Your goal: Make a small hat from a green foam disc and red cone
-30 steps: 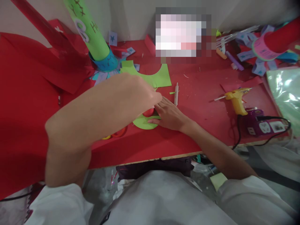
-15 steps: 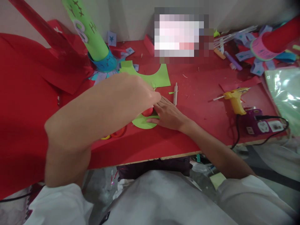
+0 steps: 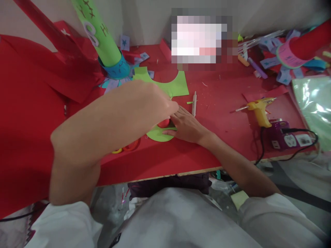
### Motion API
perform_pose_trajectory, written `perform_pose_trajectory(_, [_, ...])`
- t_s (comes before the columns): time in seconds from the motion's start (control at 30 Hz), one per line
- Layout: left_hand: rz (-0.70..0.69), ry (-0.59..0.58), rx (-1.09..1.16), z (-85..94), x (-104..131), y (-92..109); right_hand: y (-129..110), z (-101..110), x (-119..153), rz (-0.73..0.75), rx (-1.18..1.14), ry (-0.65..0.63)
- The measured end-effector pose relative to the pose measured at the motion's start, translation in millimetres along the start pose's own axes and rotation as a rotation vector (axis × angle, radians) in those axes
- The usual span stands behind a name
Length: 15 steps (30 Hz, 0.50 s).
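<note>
My left hand (image 3: 157, 100) is bent over a rounded green piece (image 3: 159, 135) at the table's middle, fingers curled and mostly hidden behind its back; what it grips cannot be made out. A small red round object (image 3: 163, 123) shows just under it, on the green piece. My right hand (image 3: 186, 126) lies flat with fingers stretched out, its thumb on the green piece and its fingertips by my left hand. Behind them lies a green sheet (image 3: 178, 85) with a curved cut-out. A white pen-like tool (image 3: 194, 104) rests to the right.
A yellow glue gun (image 3: 261, 112) and a purple box (image 3: 278, 135) with a cable stand right. A green tube (image 3: 103, 38) in a blue ring rises back left. Red and yellow handles (image 3: 131, 146) lie under my left forearm. The red table (image 3: 160, 165) ends near my body.
The view has shifted very slightly. Both hands keep nearly the same place and pose over the green piece.
</note>
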<state>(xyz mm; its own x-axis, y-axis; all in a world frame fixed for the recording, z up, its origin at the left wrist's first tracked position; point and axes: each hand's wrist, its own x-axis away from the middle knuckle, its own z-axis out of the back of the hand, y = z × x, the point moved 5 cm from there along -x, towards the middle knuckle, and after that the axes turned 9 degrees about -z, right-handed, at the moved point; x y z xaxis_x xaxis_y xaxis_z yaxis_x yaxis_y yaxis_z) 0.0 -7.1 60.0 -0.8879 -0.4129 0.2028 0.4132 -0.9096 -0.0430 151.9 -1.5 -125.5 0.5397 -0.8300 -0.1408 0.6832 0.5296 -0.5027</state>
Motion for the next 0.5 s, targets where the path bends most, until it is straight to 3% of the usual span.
perform_pose_trajectory(0.13, [0.058, -0.122, -0.06, -2.8, -2.2, 0.9, -0.8, 1.5, 0.5, 0.011, 0.007, -0.011])
perform_pose_trajectory(0.3, [0.05, -0.114, -0.082, 0.3, -3.0, 3.9, -2.8, -0.1, 0.5, 0.011, 0.005, -0.013])
perform_pose_trajectory(0.5, [0.156, -0.262, 0.012, 2.2, -6.1, 2.4, -1.9, -1.8, -0.6, -0.018, -0.007, 0.0])
